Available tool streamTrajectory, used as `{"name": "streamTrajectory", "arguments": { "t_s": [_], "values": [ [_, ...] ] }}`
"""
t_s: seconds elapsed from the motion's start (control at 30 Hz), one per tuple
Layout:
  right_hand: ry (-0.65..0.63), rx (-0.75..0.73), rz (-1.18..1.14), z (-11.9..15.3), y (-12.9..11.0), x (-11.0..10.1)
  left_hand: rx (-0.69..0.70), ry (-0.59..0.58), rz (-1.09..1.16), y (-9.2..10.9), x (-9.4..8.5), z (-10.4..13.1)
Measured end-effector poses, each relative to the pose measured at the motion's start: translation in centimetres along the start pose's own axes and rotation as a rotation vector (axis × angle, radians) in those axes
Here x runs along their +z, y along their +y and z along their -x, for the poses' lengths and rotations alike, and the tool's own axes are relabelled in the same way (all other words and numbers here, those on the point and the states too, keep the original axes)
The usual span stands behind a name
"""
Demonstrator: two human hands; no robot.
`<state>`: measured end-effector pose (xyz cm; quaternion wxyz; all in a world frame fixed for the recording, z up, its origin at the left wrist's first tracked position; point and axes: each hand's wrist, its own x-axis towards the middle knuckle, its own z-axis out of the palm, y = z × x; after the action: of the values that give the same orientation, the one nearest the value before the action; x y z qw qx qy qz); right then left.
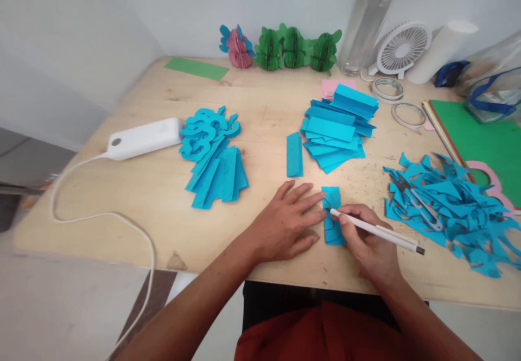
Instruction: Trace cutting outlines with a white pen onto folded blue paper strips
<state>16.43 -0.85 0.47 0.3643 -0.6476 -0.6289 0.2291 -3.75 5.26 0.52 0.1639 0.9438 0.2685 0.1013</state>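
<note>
A small blue paper piece [334, 230] with dark curved lines lies near the table's front edge. My left hand [283, 222] rests flat with fingers spread, its fingertips on the paper's left edge. In my right hand [368, 241] is a white pen [378, 230], its tip touching the upper part of the paper. Just behind my left hand lies a folded blue strip [294, 155]. A large pile of folded blue strips [331, 127] sits further back. To the left are cut blue shapes [207, 130] and more blue folded pieces [222, 176].
Blue scraps [459, 203] with small snips [419, 201] lie at right, beside pink-handled scissors [492, 182] and green sheets [480, 133]. A white power bank [144, 138] with a cable is at left. Paper figures [293, 49], a bottle [368, 30] and a fan [402, 49] stand behind.
</note>
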Motion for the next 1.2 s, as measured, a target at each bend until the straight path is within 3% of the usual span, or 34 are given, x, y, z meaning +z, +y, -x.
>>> {"name": "streamTrajectory", "arguments": {
  "t_s": [0.13, 0.5, 1.2],
  "values": [
    [0.005, 0.064, -0.036, 0.07, 0.14, 0.04, -0.001, -0.006, -0.004, 0.03, -0.07, -0.01],
    [0.033, -0.038, 0.042, -0.3, -0.45, 0.06, -0.005, -0.013, 0.004, -0.02, 0.03, 0.02],
    [0.078, -0.022, 0.046, -0.09, -0.31, 0.01, 0.004, -0.005, 0.004, -0.03, 0.05, -0.04]
  ]
}}
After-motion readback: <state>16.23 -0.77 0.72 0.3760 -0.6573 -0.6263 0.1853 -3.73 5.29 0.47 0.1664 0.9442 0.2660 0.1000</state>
